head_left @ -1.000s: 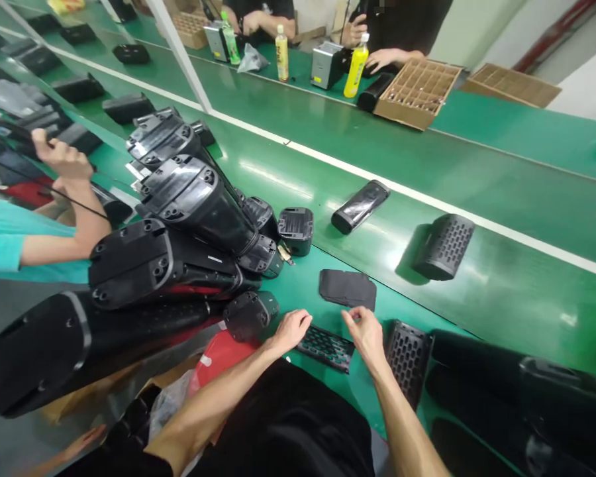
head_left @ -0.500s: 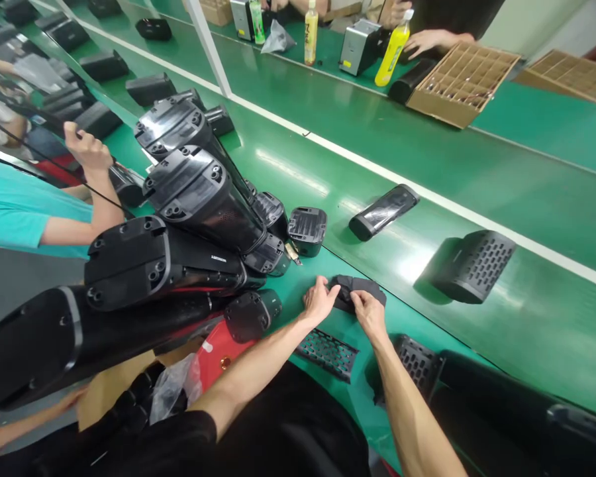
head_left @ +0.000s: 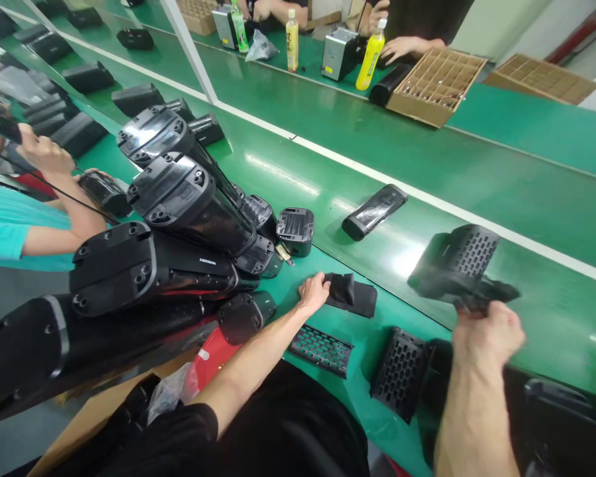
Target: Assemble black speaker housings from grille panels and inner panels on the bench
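My left hand (head_left: 314,291) is closed on the left edge of a thin black sheet (head_left: 362,301), partly folded over on itself on the green bench. Out to the right, my right hand (head_left: 489,334) grips a limp dark piece (head_left: 469,291), smeared by motion; its kind I cannot make out. Behind that piece a black perforated speaker shell (head_left: 477,245) lies on the green belt. A perforated black grille (head_left: 322,350) rests just below the sheet, and another perforated grille (head_left: 401,374) sits between my forearms.
Large black speaker housings (head_left: 179,262) are piled on the left. A small black speaker (head_left: 375,212) lies on the belt. Beyond stand a yellow bottle (head_left: 371,56) and a divided cardboard tray (head_left: 437,86). A co-worker's hand (head_left: 47,152) shows at left.
My right hand has left the sheet and swung right with a dark limp piece in it. My left hand stays at the sheet, which now lies flatter. The view has shifted slightly.
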